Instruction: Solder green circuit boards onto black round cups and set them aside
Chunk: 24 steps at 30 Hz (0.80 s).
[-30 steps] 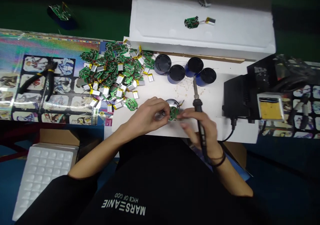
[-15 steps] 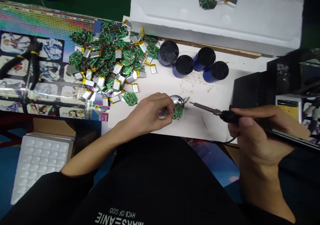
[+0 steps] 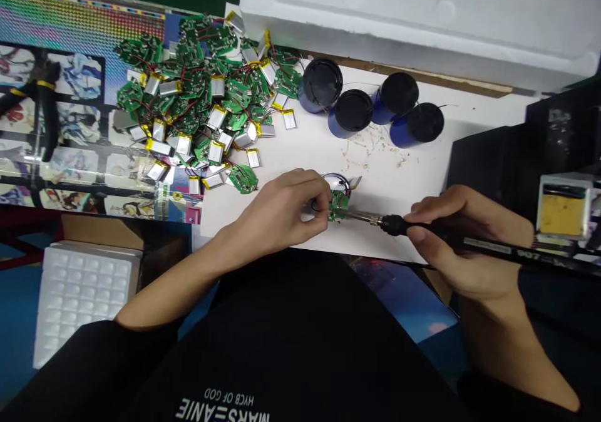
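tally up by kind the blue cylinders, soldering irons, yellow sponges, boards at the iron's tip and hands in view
Blue cylinders with black tops: 4
Soldering iron: 1
Yellow sponge: 1
Green board at the iron's tip: 1
Hands, left hand and right hand: 2
Total: 9

Gap before blue cylinders (image 3: 350, 116), foam box (image 3: 413, 45) behind
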Motion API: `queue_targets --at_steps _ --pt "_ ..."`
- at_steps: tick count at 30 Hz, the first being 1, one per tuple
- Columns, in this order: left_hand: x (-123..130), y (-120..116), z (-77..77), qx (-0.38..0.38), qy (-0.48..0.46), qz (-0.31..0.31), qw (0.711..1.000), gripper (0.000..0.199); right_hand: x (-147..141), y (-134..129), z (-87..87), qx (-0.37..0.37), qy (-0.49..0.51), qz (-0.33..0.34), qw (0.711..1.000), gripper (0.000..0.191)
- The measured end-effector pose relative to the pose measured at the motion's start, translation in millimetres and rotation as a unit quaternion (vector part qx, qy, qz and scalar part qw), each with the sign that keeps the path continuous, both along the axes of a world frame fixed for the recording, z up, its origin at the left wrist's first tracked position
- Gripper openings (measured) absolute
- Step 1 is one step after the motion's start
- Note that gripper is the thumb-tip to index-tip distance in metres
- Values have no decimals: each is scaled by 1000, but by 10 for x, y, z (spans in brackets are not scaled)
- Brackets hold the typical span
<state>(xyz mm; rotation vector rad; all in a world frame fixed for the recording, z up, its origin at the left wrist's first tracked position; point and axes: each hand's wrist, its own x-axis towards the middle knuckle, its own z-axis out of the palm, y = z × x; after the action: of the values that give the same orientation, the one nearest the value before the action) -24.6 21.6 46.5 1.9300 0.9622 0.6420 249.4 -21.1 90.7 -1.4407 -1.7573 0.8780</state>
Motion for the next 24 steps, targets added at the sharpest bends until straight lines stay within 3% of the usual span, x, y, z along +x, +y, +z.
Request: queue_targets --at_steps 8,24 --pt "3 10 1 4 1 -2 1000 15 -38 22 -3 -12 -2 2 1000 9" --pt "-1 19 32 4 8 -8 1000 14 -61 45 89 -14 3 67 998 14"
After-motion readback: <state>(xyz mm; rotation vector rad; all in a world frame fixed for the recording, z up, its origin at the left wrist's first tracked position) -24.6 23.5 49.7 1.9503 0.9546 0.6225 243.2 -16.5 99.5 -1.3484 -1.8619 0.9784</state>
